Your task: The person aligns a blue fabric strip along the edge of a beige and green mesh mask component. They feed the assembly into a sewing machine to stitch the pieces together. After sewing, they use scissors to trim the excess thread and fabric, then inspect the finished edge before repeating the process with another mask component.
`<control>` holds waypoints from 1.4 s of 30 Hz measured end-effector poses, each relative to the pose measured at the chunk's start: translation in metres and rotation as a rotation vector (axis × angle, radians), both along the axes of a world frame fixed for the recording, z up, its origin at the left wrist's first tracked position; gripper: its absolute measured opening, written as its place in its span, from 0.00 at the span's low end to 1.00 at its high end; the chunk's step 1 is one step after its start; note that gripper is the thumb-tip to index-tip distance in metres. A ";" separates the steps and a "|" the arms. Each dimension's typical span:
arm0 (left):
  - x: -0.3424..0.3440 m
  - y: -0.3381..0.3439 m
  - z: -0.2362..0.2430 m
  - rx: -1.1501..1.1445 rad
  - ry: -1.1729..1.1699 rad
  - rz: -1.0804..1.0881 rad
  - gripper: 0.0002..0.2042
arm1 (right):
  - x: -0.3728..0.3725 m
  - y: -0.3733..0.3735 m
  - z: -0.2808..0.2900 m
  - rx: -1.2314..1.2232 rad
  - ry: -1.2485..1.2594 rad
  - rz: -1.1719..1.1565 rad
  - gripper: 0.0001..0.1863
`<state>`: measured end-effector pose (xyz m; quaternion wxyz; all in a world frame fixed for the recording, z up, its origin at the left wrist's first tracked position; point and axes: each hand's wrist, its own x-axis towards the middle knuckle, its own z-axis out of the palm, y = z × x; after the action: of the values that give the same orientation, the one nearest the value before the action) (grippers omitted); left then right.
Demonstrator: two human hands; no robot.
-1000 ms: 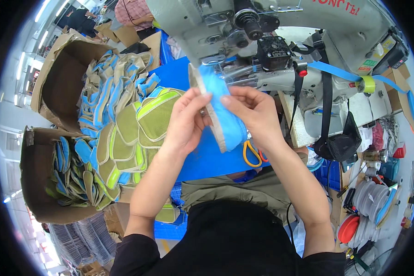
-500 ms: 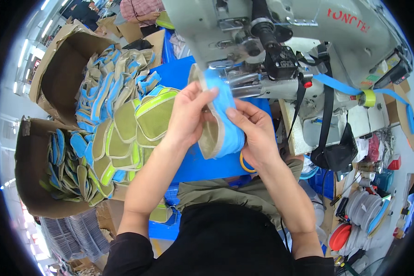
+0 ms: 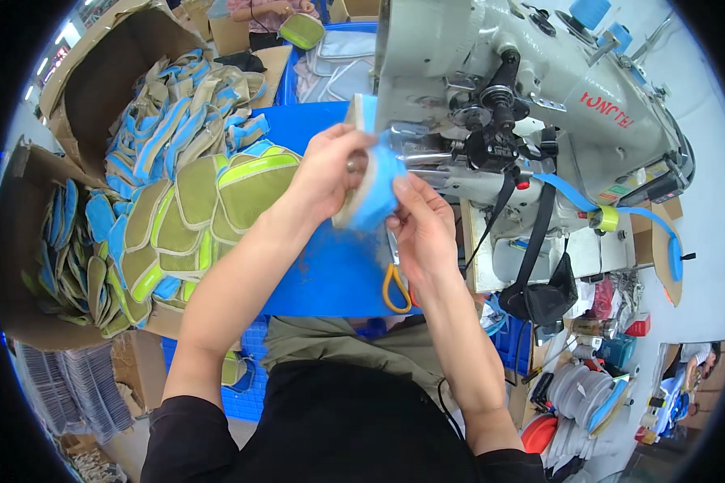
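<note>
Between my hands is a blue and beige fabric band (image 3: 385, 179), curved and blurred by motion, close to the sewing machine (image 3: 467, 88). My left hand (image 3: 330, 171) is closed on its beige left side, the thumb and fingers pinching near the upper part. At the right, my right hand (image 3: 419, 219) grips the blue side between thumb and fingers. Orange-handled scissors (image 3: 396, 288) lie on the blue table (image 3: 322, 282) just below the band, partly hidden by my right hand.
Olive and lime-edged fabric pieces (image 3: 177, 229) pile up left of my left forearm. Behind them an upper cardboard box (image 3: 80, 105) spills blue and beige bands (image 3: 181, 121). A blue strip (image 3: 568, 191) runs through a yellow roll (image 3: 604, 217) at the machine's right. Another person's hand (image 3: 280, 8) shows at the top.
The band is bent into a tighter curve, and my hands have shifted slightly. The view has turned, bringing the scissors out from behind the band and more of the machine's top into sight.
</note>
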<state>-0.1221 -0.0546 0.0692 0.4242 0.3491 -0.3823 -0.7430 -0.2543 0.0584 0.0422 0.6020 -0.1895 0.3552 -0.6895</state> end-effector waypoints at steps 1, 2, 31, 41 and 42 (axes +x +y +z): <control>0.002 0.001 -0.001 0.005 0.012 -0.007 0.13 | -0.001 0.000 0.000 0.014 0.017 -0.008 0.15; 0.004 0.003 -0.002 0.011 0.024 -0.015 0.13 | -0.003 0.004 0.004 0.044 0.072 -0.032 0.15; 0.023 0.059 -0.038 -0.179 0.026 -0.038 0.06 | -0.487 0.078 0.187 0.004 0.974 -0.970 0.26; 0.084 0.120 -0.094 -0.135 0.010 0.054 0.06 | -0.049 0.133 -0.076 -0.094 1.786 -0.081 0.24; 0.084 0.118 -0.090 -0.126 0.015 0.064 0.06 | -0.036 0.130 -0.099 -0.030 1.788 -0.009 0.28</control>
<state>-0.0383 0.0631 -0.0211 0.4717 0.3283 -0.4139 -0.7060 -0.2899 0.1886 -0.0565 0.0948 -0.6629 0.6833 -0.2909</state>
